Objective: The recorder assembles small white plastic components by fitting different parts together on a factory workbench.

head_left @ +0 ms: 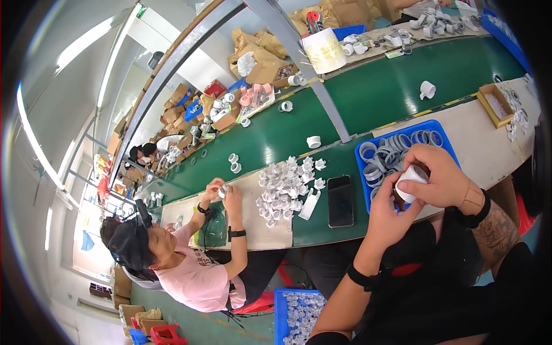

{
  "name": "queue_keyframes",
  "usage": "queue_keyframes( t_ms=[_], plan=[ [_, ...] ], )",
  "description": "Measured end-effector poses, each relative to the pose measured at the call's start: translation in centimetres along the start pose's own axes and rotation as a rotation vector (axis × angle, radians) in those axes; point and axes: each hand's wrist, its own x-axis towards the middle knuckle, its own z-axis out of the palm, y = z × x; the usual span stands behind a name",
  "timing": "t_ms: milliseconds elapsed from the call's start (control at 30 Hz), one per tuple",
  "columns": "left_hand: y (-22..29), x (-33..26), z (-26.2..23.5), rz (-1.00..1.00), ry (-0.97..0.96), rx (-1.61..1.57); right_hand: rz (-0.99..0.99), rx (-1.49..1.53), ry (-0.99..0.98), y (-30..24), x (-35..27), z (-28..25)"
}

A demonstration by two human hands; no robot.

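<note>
In the head view, the white cup (410,187) sits between the person's two hands, in front of the blue tray (448,148) and partly over its near edge, tilted rather than upright. The left hand (386,221) is nearly closed about the cup's left and lower side, its fingers curled up along it and its thumb beneath. The right hand (443,177) bends over the cup from above and the right, its thumb lying across the front wall. Both hands thus touch the cup at once, and their fingers hide part of it; whether anything is inside it, I cannot tell. The tray stands just beyond the hands and holds many grey rings (393,148), some heaped, others leaning in a row near the far right corner. Left of the tray, a black phone (341,201) lies on the green table (322,233), with a flat white piece (310,204) beside it and a heap of white parts (282,192) past that. Farther left, a co-worker (201,270) in a pink shirt holds a small part (222,191) in both hands. A cardboard box (504,121) stands at the right, well apart from the cup.
</note>
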Motion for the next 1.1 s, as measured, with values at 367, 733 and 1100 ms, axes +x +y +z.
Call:
queue_keyframes(
  t_ms=[367, 733, 1100],
  plan=[
    [2.1, 5.6, 0.3, 0.142, -0.057, 0.013, -0.312, -0.31, 0.075, -0.7, 3.8, -1.4],
    [0.7, 12.3, 1.8, 0.265, 0.202, 0.745, 0.005, -0.727, 0.186, -0.7, 9.4, 0.4],
    [-4.4, 16.2, -2.0, 0.286, 0.065, 0.592, 0.176, -0.789, -0.028, 5.3, 13.8, 3.3]
  ],
)
